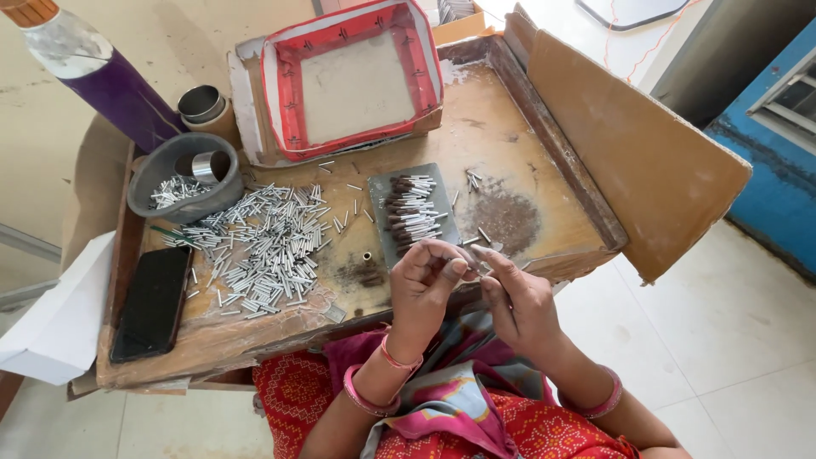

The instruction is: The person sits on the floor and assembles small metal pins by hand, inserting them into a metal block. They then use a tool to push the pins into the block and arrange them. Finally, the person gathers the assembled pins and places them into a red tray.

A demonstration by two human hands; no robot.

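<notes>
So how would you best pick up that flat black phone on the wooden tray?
Grip the flat black phone by its two long edges, coming from above. It lies flat near the wooden tray's left rim, so only those thin sides give fingers a hold.

Silver tubes (272,242) glint in a heap on my brown, stained wooden tray (527,144), beside a grey bowl (183,178) and a black phone (153,302). Dark brown sticks (412,211) lie on the grey plate (381,183). Red-and-white edging runs round the box (353,76) up top. There's the purple bottle (127,98), my red dotted dress (297,395), pink bangles (395,357), a blue door (778,170).
</notes>
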